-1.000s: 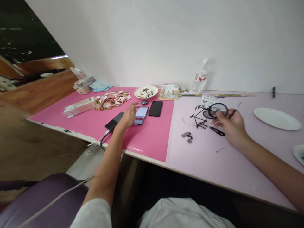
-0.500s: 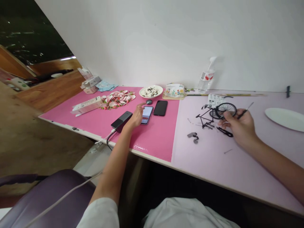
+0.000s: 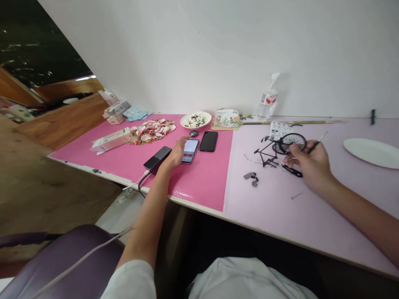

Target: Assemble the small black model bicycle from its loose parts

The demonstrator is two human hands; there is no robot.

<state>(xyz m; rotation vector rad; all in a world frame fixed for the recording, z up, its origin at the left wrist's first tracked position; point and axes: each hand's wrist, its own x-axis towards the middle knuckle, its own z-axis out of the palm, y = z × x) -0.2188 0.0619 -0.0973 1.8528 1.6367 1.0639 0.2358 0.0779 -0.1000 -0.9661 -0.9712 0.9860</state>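
Observation:
My left hand [image 3: 176, 154] rests on the pink mat, its fingers stretched out and touching the lit phone [image 3: 190, 150]. Just left of that hand lies a black power bank [image 3: 157, 158] with a cable running off the table edge. A dark phone [image 3: 208, 141] lies right of the lit one. My right hand [image 3: 310, 160] is closed around a thin screwdriver [image 3: 317, 141] and sits beside a small black model bicycle [image 3: 277, 147] with one spoked wheel [image 3: 292, 141]. Loose black and grey parts [image 3: 252, 177] lie in front of the bicycle.
A bowl [image 3: 195, 120], a tissue box [image 3: 226, 118] and a spray bottle [image 3: 267, 101] stand along the wall. Pink shells [image 3: 152, 129] and a long carton [image 3: 110, 139] lie on the pink mat [image 3: 202, 178]. A white plate [image 3: 370, 147] sits at right. A purple chair [image 3: 62, 265] is at lower left.
My left hand has settled onto the lit phone. The right hand keeps its hold on the screwdriver beside the bicycle. The view shifted slightly.

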